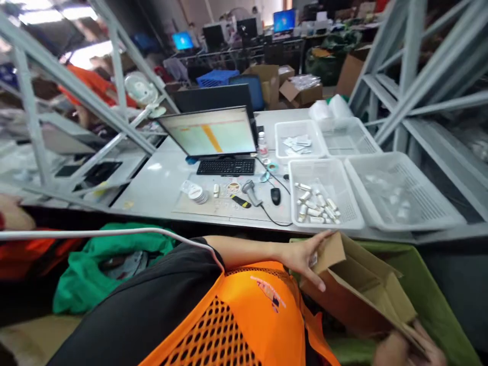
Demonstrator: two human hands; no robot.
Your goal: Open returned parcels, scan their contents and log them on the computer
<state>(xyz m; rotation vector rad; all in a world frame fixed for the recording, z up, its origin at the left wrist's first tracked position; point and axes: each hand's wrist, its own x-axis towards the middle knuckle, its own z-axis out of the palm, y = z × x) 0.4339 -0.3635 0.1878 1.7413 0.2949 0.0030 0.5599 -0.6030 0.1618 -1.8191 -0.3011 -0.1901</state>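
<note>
An open brown cardboard box [351, 300] is tilted in front of me at the lower right, its flaps raised. My left hand [303, 259] grips its left end, with thumb and fingers spread around the corner. A small shiny bit shows by that palm, too small to name. At the box's lower right end, my right hand [409, 348] is wrapped on the edge, partly blurred and cut off by the frame. Beneath the box lies a large green sack [430, 284]. Just beyond my left hand, a white basket [353, 216] holds several small white and gold bottles [314, 208].
On the desk stand a monitor [213, 133], a keyboard [226, 166], a barcode scanner [251, 193], a mouse [275, 196] and a box cutter [241, 202]. More white baskets [430, 203] are at the right. Metal frames flank the desk; a green bag [91, 269] lies left.
</note>
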